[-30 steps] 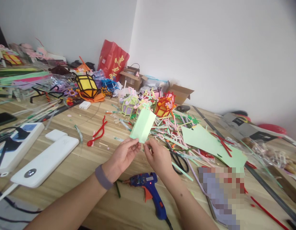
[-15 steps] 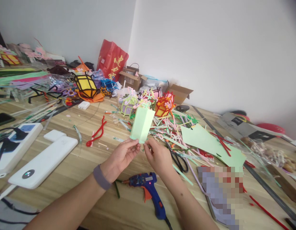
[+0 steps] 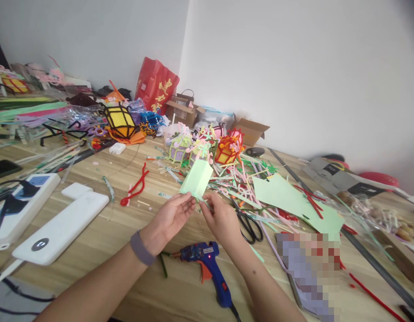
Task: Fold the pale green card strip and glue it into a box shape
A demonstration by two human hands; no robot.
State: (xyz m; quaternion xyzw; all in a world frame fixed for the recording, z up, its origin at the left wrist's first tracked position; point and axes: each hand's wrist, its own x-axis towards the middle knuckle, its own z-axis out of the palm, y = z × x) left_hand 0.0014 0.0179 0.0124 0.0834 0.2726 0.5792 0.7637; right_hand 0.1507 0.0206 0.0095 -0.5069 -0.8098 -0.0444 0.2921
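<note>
A folded piece of pale green paper (image 3: 196, 177) is pinched at its near edge between both hands, its far end tilted away from me. My left hand (image 3: 170, 217) grips the left corner with thumb and fingers, and a band circles that wrist. My right hand (image 3: 222, 219) closes on the right corner. Fingers cover part of the near edge. Below the hands, a blue glue gun (image 3: 205, 261) with an orange trigger lies on its side, a red light lit on it. Black-handled scissors (image 3: 252, 226) rest just right of my right hand.
Pipe-cleaner lanterns, one black and yellow (image 3: 120, 121) and one red and orange (image 3: 229, 150), stand farther back. A green paper sheet (image 3: 294, 201) lies over scattered strips. A white power bank (image 3: 61, 228) and power strip (image 3: 24, 203) are left; a partly pixelated phone (image 3: 297, 273) is right.
The folded green paper has tipped lower, its far end dropping toward the table and showing more of a lantern behind. Both hands stay at its near edge, nearly in place.
</note>
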